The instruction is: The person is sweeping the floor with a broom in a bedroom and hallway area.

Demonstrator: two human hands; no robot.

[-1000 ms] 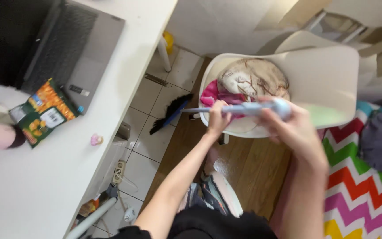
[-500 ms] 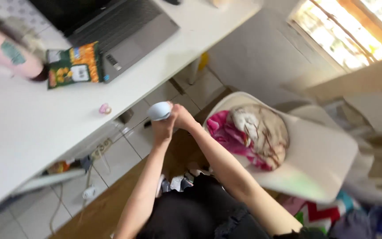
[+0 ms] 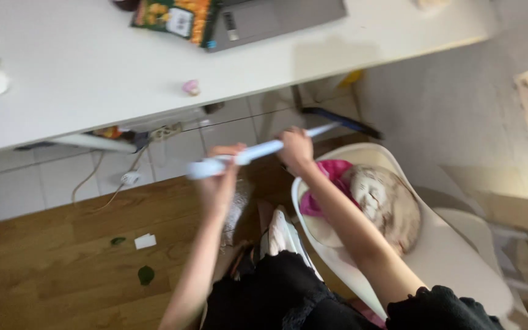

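Frame is motion-blurred, so fine detail is hard to make out. Nearest the camera: dark clothing at the bottom edge, cut off, w/ both bare forearms reaching up and away. White shoes [image 3: 279, 235] show between the arms, partly hidden by the clothing.

Left hand [image 3: 220, 177] is wrapped round the thick pale-blue end of a long blue-and-white rod [image 3: 258, 153]; fingers look curled shut on it, but blur hides each finger. Right hand [image 3: 296, 150] grips the same rod further along, fingers closed round it, backs of the knuckles toward the camera. Rod runs between the 2 hands, tilted up to the right; its thin far end pokes past the right hand and meets a dark bar [image 3: 343, 121] on the floor – can't tell if joined or just overlapping.

Under the right forearm: white chair [image 3: 459, 256] w/ a pink cloth [image 3: 331, 177] and a beige bundle [image 3: 386, 205] on the seat, partly covered by the arm.

On the wood floor [image 3: 44, 263], left: a white scrap [image 3: 145, 241] and 2 green bits [image 3: 146, 275]. Further off, tiles, w/ cables and a white plug [image 3: 129, 178].

Farthest: white surface [image 3: 80, 79] w/ a small pink thing [image 3: 190, 87], a green-and-orange packet [image 3: 175, 17] and a grey laptop [image 3: 276, 18], both cut off at the top edge
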